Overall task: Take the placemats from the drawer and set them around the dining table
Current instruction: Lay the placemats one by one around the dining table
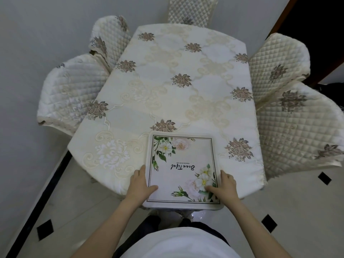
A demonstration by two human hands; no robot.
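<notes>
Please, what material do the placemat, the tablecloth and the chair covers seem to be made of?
Placemat: probably soft padded fabric or foam with a matte printed top; its rounded edges look thick.
Tablecloth: woven cream fabric with a slight sheen; raised embroidered flowers and scrolls.
Chair covers: quilted padded fabric, satin-like; diamond stitching and shiny trim.

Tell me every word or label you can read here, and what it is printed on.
"Beautiful": script lettering on the placemat, upside down from the wearer's side.
A small line of print beside that word, on the same placemat: too small to read.
The tablecloth and the chair covers bear only flower patterns, no text.
</notes>
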